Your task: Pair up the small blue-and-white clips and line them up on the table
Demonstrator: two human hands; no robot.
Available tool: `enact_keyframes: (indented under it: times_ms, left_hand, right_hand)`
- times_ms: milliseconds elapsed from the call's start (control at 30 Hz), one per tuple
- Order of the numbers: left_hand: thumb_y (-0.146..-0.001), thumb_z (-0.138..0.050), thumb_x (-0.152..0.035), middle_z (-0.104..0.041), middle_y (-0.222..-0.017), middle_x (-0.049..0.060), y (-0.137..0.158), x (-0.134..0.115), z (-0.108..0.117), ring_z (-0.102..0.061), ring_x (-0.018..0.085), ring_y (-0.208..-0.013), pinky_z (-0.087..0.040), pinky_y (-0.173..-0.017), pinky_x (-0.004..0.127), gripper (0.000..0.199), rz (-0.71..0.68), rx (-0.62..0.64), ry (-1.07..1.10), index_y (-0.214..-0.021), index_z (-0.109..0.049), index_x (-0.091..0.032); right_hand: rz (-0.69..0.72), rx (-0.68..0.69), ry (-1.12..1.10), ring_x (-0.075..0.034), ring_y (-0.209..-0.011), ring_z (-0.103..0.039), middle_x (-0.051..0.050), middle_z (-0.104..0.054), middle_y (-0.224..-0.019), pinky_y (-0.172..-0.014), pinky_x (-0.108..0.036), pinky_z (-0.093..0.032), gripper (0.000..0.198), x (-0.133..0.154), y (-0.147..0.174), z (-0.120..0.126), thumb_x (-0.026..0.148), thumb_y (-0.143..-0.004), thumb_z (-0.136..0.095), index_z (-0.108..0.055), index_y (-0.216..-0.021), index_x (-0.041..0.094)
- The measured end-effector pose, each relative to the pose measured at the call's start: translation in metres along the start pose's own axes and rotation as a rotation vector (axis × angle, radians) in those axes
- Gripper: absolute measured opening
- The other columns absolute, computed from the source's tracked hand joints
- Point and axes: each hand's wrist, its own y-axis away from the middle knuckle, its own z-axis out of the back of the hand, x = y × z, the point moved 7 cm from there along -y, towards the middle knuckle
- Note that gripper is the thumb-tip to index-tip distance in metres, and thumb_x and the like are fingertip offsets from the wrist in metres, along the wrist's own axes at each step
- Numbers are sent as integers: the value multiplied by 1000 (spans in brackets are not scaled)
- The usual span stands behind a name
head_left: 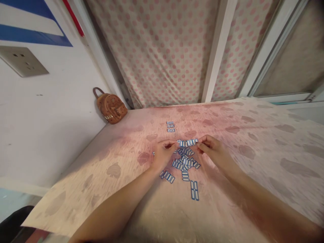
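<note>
Between my two hands stretches a short strip of small white rectangles with blue borders [187,143], which look like labels. My left hand [164,150] pinches its left end, and my right hand [210,145] pinches its right end with thumb and forefinger. Just below the strip lies a loose pile of similar blue-edged strips [186,163], overlapping at many angles. Nearer to me, a separate strip [194,190] rests to the right and another [168,177] to the left. Beyond my hands, three short strips [170,126] are lined up in rows.
A pink leaf-patterned cloth [113,189] covers the table. At its back left corner a small brown backpack [111,107] leans against the white wall [63,111]. Behind the table hangs a polka-dot curtain [162,50] beside white window frames [219,50].
</note>
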Motion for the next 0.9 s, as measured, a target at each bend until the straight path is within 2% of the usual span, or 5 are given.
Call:
enact_keyframes:
  times_ms: [133, 300, 433, 700, 900]
  left_hand:
    - [-77, -72, -30, -76, -81, 6, 2, 2, -3, -68, 18, -72, -51, -68, 28, 16, 8, 1, 15, -80, -78, -16]
    - [-78, -73, -33, -76, -81, 6, 5, 4, -7, -68, 18, -74, -52, -69, 28, 18, 20, 10, 49, -81, -78, -16]
    - [-75, -75, -35, -75, -79, 6, 8, 7, -11, -67, 18, -71, -52, -62, 27, 20, 63, 19, 110, -81, -78, -16]
    - [-73, -78, -41, -75, -80, 7, 8, 18, -17, -67, 18, -69, -53, -60, 27, 27, 104, 46, 189, -83, -79, -16]
    - [-73, -78, -42, -76, -81, 7, 9, 15, -17, -68, 18, -70, -51, -60, 26, 27, 96, 61, 168, -82, -79, -16]
  right_hand:
    - [-49, -29, 6, -14, -58, -55, 1, -59, -61, -56, -27, -43, 16, 0, 9, -10, 36, -75, -59, -52, -69, 22]
    - [-3, -78, 87, -14, -58, -51, 2, -55, -62, -53, -26, -38, 15, 6, 13, -10, 34, -75, -59, -54, -68, 21]
    - [-8, -61, 66, -14, -57, -51, 3, -54, -60, -52, -26, -36, 16, 5, 17, -15, 35, -77, -58, -53, -69, 22]
    - [31, -69, 84, -15, -62, -54, 2, -56, -64, -58, -28, -39, 17, -1, 19, -19, 34, -82, -58, -53, -72, 22]
    - [46, -74, 71, -15, -63, -54, 1, -57, -67, -59, -28, -40, 17, -3, 20, -20, 34, -84, -58, -54, -74, 21]
